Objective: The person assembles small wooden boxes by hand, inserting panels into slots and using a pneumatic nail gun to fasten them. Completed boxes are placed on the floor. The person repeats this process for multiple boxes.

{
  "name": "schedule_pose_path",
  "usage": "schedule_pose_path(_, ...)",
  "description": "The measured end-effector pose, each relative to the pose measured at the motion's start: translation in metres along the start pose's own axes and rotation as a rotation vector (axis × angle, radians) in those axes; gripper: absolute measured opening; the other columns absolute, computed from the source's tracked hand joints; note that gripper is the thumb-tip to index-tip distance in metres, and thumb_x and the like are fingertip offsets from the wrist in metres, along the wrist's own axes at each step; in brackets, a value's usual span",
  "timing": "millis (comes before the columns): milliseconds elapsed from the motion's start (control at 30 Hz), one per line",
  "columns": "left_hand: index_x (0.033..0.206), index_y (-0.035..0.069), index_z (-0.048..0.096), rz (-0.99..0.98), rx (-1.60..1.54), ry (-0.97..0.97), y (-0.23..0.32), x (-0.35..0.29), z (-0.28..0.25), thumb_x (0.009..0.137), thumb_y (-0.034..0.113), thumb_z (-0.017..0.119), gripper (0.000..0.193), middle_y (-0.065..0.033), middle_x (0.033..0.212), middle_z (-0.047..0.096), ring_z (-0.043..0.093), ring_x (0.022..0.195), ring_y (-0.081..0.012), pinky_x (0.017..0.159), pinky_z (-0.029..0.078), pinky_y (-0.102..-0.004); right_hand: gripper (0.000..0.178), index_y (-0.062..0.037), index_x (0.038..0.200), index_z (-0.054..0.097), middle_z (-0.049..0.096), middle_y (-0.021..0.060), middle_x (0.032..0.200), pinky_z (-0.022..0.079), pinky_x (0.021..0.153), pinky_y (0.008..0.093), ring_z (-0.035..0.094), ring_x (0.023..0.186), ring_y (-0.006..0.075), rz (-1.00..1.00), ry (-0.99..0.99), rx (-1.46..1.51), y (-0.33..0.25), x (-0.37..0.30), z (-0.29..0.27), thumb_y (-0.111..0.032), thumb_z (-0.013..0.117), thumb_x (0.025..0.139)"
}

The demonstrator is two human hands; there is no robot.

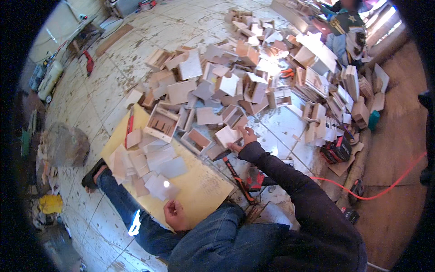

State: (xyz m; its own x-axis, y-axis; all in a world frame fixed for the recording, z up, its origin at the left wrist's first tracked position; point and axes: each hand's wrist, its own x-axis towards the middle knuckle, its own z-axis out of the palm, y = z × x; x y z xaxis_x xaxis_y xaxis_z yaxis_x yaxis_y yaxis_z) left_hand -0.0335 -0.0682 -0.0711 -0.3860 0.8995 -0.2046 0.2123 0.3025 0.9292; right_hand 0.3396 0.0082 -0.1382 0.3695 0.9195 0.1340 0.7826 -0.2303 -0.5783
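My right hand [246, 138] reaches forward over the floor. Its thumb and fingers are at the right edge of a small pale wooden box [227, 135] and seem to grip it. Close to my lap, my left hand [176, 215] is curled closed above a yellow board [206, 186]; what it holds, if anything, is hidden. Several thin wooden panels [158, 158] lie loosely spread on the board. An open wooden box with slots [161, 123] stands at the board's far end, near a red pen-like tool [130, 124]. A hammer [238, 179] with an orange-and-black handle lies right of the board.
A large heap of wooden boxes [222, 86] covers the floor ahead. Stacked panels [351, 84] stand to the right, near a red-and-black battery pack [336, 150]. A red hose [376, 198] crosses the right side. Another person [346, 34] sits at the far right.
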Motion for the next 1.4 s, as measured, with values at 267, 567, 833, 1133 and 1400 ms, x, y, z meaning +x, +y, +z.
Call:
schedule_pose_path(267, 0.115, 0.002, 0.050, 0.397, 0.528, 0.405, 0.007, 0.018, 0.013, 0.071, 0.026, 0.076, 0.057, -0.0114, 0.096, 0.054, 0.050, 0.095, -0.0253, 0.077, 0.043, -0.0363, 0.036, -0.0057, 0.107, 0.056, 0.058, 0.0103, 0.083, 0.041, 0.070, 0.0443, 0.056, 0.086, 0.0301, -0.461, -0.057, 0.011, -0.092, -0.006, -0.034, -0.017, 0.063, 0.074)
schedule_pose_path(567, 0.110, 0.003, 0.055, -0.028, 0.178, 0.186, 0.002, 0.039, -0.006, 0.071, 0.021, 0.078, 0.049, -0.0052, 0.079, 0.059, 0.057, 0.068, -0.0140, 0.064, 0.048, -0.0283, 0.033, -0.0045, 0.102, 0.061, 0.060, 0.0058, 0.094, 0.042, 0.082, 0.0396, 0.056, 0.094, 0.0199, -1.425, -0.410, 0.023, -0.213, -0.083, -0.035, -0.020, 0.056, 0.073)
schedule_pose_path(833, 0.109, 0.002, 0.054, 0.175, 0.438, 0.209, 0.007, 0.049, -0.027, 0.073, 0.020, 0.074, 0.045, -0.0100, 0.087, 0.057, 0.058, 0.074, -0.0195, 0.066, 0.048, -0.0312, 0.028, 0.0010, 0.103, 0.055, 0.059, 0.0154, 0.096, 0.051, 0.072, 0.0394, 0.058, 0.095, 0.0291, -1.188, -0.501, 0.746, -0.241, -0.082, -0.004, -0.008, 0.065, 0.079)
schedule_pose_path(1133, 0.105, 0.001, 0.057, -0.054, 0.397, 0.033, 0.036, 0.052, -0.021, 0.070, 0.012, 0.072, 0.041, -0.0123, 0.085, 0.058, 0.058, 0.072, -0.0216, 0.059, 0.046, -0.0319, 0.038, -0.0010, 0.108, 0.054, 0.055, 0.0199, 0.100, 0.049, 0.074, 0.0401, 0.056, 0.090, 0.0333, -0.617, -0.267, 0.303, -0.191, -0.089, -0.026, -0.011, 0.069, 0.075)
schedule_pose_path(1400, 0.101, 0.006, 0.067, 0.616, 0.581, 0.181, 0.093, 0.003, -0.031, 0.081, 0.013, 0.064, 0.022, -0.0089, 0.085, 0.057, 0.057, 0.071, -0.0202, 0.058, 0.047, -0.0303, 0.039, -0.0015, 0.114, 0.051, 0.057, 0.0144, 0.095, 0.050, 0.071, 0.0347, 0.059, 0.084, 0.0257, -0.406, -0.370, 0.492, -0.187, -0.088, -0.046, -0.018, 0.066, 0.082)
